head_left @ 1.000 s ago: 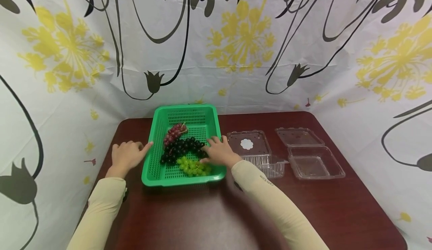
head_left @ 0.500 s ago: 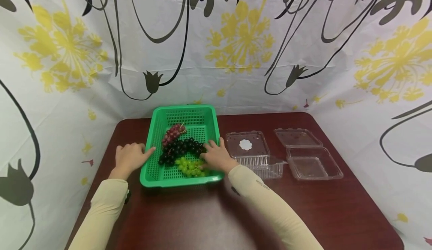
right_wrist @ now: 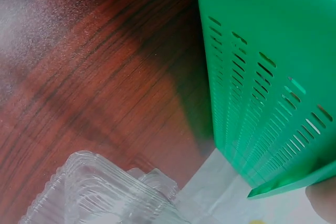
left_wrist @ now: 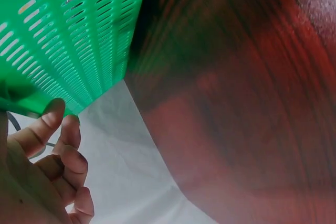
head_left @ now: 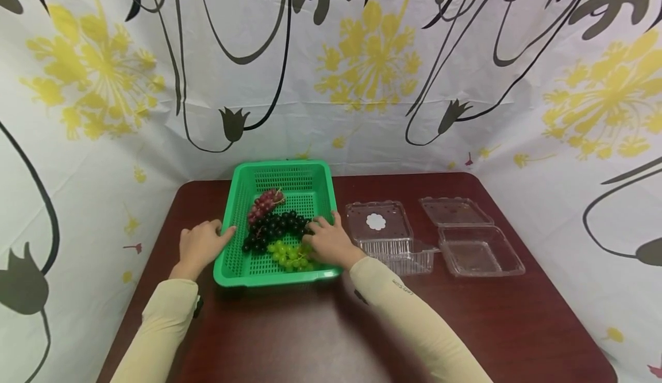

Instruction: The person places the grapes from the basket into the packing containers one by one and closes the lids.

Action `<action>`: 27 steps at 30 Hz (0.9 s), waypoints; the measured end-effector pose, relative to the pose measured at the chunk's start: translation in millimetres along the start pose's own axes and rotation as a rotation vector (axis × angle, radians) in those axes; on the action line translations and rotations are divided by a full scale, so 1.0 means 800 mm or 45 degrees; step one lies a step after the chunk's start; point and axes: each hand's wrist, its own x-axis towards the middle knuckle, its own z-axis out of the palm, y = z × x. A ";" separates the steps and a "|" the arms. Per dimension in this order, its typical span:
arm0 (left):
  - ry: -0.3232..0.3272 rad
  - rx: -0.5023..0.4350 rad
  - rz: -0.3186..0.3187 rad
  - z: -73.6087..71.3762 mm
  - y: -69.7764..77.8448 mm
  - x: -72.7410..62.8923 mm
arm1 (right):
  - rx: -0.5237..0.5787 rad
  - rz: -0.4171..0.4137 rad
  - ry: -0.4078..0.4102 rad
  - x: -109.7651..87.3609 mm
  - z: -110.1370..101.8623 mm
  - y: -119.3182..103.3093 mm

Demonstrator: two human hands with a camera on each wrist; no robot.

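Note:
A green slotted plastic basket stands on the table. Inside lie a red grape bunch, a black grape bunch and a green grape bunch. At the left side, my left hand holds the basket's rim, its thumb reaching over the edge; below the rim its other fingers are bent. My right hand reaches over the right rim, fingers spread, the fingertips beside the black and green grapes. The right wrist view shows only a bit of that hand at the rim.
Right of the basket sit two clear plastic clamshell boxes with lids raised: a nearer one with a white label, and another further right. The reddish-brown table backs onto a white flower-patterned cloth.
My left hand has moved in from beside the basket to its left rim. The right fingers have shifted slightly closer over the green grapes. The grapes and boxes stay put.

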 end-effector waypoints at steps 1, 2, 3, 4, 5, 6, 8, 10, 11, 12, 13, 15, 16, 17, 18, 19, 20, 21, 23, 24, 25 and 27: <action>0.008 -0.012 -0.006 0.002 0.000 0.000 | -0.001 0.000 0.006 0.000 0.000 0.000; 0.017 -0.026 -0.013 0.003 -0.001 0.000 | -0.003 -0.002 0.012 0.000 0.000 0.000; 0.025 -0.040 -0.018 0.004 -0.001 0.000 | -0.010 -0.006 0.025 -0.001 -0.001 -0.001; 0.032 -0.054 -0.024 0.006 -0.001 0.000 | -0.017 -0.009 0.030 -0.001 -0.001 0.000; 0.036 -0.072 -0.033 0.007 -0.001 0.000 | -0.024 -0.013 0.037 0.000 -0.001 0.000; 0.038 -0.089 -0.041 0.007 -0.001 0.001 | -0.028 -0.015 0.041 0.000 0.000 0.000; 0.040 -0.115 -0.053 0.007 -0.001 0.001 | -0.037 -0.022 0.052 0.000 0.000 0.001; 0.026 -0.153 -0.079 0.006 0.000 0.001 | -0.034 -0.030 0.054 0.001 0.000 0.001; 0.016 -0.170 -0.096 0.006 0.001 0.000 | -0.030 -0.039 0.057 0.001 0.000 0.001; 0.006 -0.186 -0.112 0.006 0.001 0.000 | -0.032 -0.051 0.061 0.001 0.000 0.000; -0.002 -0.201 -0.130 0.006 0.001 0.000 | -0.040 -0.069 0.071 0.001 0.000 0.000; -0.020 -0.231 -0.167 0.007 0.002 -0.002 | -0.049 -0.106 0.101 0.000 0.001 -0.002; -0.025 -0.237 -0.178 0.007 0.001 -0.002 | -0.055 -0.123 0.122 0.000 0.001 -0.002; -0.027 -0.240 -0.186 0.008 0.001 -0.003 | -0.061 -0.136 0.149 0.000 0.002 -0.002; -0.028 -0.244 -0.192 0.009 0.001 -0.003 | -0.065 -0.144 0.177 0.000 0.002 -0.003; -0.027 -0.246 -0.195 0.009 0.001 -0.003 | -0.067 -0.148 0.208 -0.001 0.003 -0.003; -0.028 -0.248 -0.197 0.009 0.001 -0.003 | -0.067 -0.147 0.235 -0.001 0.003 -0.003; -0.028 -0.251 -0.200 0.009 0.001 -0.003 | -0.069 -0.144 0.262 -0.002 0.003 -0.004; -0.031 -0.251 -0.209 0.009 0.000 -0.003 | -0.071 -0.127 0.300 -0.003 0.004 -0.004; -0.033 -0.251 -0.213 0.009 0.000 -0.003 | -0.074 -0.117 0.305 -0.003 0.004 -0.005; -0.035 -0.251 -0.219 0.010 0.000 -0.003 | -0.075 -0.109 0.305 -0.003 0.004 -0.005; -0.043 -0.251 -0.230 0.010 0.001 -0.003 | -0.072 -0.088 0.286 -0.003 0.005 -0.006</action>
